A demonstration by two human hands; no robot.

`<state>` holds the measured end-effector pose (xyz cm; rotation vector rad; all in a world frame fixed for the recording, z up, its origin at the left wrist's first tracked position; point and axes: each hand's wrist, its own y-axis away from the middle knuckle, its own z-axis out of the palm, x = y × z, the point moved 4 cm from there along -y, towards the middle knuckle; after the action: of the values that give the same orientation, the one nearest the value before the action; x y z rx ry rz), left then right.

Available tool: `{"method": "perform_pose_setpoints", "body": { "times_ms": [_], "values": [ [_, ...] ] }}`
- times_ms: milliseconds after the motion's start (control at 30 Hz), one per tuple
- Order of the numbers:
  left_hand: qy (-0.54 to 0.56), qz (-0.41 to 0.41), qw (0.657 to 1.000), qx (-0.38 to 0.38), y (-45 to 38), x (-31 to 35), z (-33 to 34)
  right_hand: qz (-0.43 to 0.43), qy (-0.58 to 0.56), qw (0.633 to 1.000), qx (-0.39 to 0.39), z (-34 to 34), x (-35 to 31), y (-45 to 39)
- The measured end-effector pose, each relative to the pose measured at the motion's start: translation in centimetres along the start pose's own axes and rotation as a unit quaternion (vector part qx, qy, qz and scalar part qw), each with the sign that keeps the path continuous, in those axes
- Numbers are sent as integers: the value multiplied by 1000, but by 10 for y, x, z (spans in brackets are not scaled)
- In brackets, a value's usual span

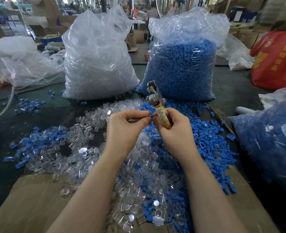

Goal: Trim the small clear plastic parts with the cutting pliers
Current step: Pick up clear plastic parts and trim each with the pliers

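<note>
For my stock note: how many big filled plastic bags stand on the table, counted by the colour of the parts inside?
Bags of clear parts: 1
Bags of blue parts: 2
Total: 3

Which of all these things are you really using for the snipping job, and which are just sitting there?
Used for the job:
- cutting pliers, gripped by the right hand
- a small part pinched by the left hand, too small to tell
- loose clear plastic parts
- bag of clear parts

Just lying about:
- bag of blue parts
- loose blue parts
- red bag
</note>
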<state>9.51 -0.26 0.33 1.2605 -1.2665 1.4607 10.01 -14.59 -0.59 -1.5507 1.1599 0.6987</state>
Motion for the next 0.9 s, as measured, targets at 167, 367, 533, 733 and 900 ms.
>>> {"method": "perform_pose_setpoints", "body": {
  "times_ms": [167, 367, 533, 733, 900],
  "values": [
    [30, -15, 999, 19, -2, -2, -6, 19, -22, 1000, -2, -1, 4, -1],
    [147, -36, 987, 50, -4, 0, -14, 55, -16, 998, -38, -4, 13, -1],
    [169, -22, 983, 67, -7, 0, -19, 68, -1, 996, -51, -2, 15, 0],
    [174, 3, 983, 57, -8, -1, -21, 82, 38, 991, -97, -1, 15, 3],
    [153, 21, 987, 46, -10, -2, -22, 70, 57, 988, -129, 2, 13, 3]
  ]
}}
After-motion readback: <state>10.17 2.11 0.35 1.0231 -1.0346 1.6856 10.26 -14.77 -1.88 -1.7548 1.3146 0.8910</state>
